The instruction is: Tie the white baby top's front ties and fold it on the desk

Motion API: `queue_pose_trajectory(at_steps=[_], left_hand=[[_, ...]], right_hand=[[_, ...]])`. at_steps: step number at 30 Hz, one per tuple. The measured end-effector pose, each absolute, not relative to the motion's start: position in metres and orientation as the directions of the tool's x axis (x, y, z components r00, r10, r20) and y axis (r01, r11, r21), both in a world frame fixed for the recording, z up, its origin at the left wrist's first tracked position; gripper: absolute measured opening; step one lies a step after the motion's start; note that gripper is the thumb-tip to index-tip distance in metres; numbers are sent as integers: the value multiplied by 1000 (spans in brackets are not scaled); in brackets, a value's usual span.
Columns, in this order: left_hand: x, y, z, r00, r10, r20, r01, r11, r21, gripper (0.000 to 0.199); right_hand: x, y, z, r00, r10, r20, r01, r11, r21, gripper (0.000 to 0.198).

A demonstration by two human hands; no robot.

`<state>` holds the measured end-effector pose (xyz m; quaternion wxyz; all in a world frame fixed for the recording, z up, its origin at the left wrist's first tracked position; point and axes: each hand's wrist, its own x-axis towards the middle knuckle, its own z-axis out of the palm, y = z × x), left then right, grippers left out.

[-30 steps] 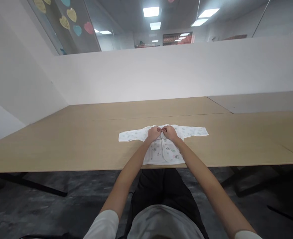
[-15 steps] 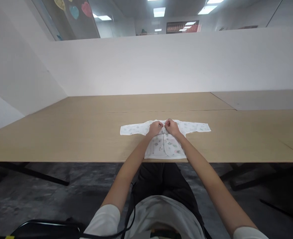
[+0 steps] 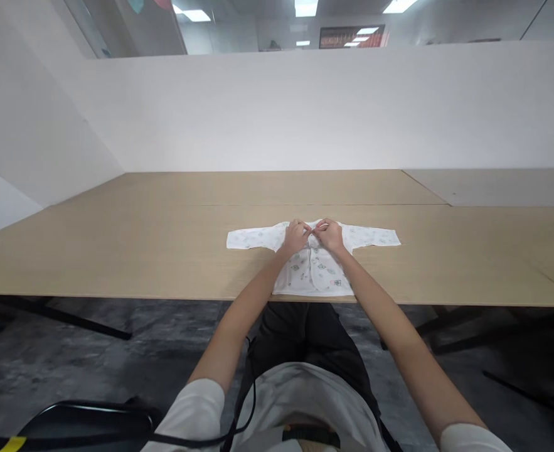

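A small white baby shirt [image 3: 312, 276] with a scattered print lies flat on the table, both sleeves spread out sideways and its hem close to the front edge. My left hand [image 3: 297, 236] pinches the fabric at the upper front, just left of the centre opening. Facing it, my right hand [image 3: 329, 234] pinches the cloth on the other side of that opening. The fingertips of both hands almost meet near the neckline. Any fastener between them is too small to make out.
The wooden table [image 3: 164, 251] stretches wide to both sides, with a white wall [image 3: 258, 113] behind it. A black chair [image 3: 88, 411] stands at the lower left, and a dark cable [image 3: 253, 402] hangs by my body.
My view has tilted down slightly. Both hands stay at the shirt's neckline, and their fingers have shifted a little, with the left fingers now more raised and bent.
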<state>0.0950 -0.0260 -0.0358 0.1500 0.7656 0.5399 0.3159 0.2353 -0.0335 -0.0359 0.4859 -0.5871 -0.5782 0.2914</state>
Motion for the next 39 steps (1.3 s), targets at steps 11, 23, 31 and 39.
queue_pose_trajectory(at_steps=[11,23,31,39], left_hand=[[88,-36,-20,335,916,221,655,-395,644,28],[75,-49,-24,446,867,222,627,-480,613,19],[76,-48,-20,450,870,199,589,-457,667,21],[74,-43,-23,477,870,126,452,-366,813,31]], right_hand=[[235,-36,-18,195,980,-42,-38,-35,-999,23],[258,-58,1,-368,916,-158,500,52,-864,10],[257,-57,-1,-374,913,-162,524,64,-849,11],[258,-55,-2,-358,924,-131,454,50,-889,12]])
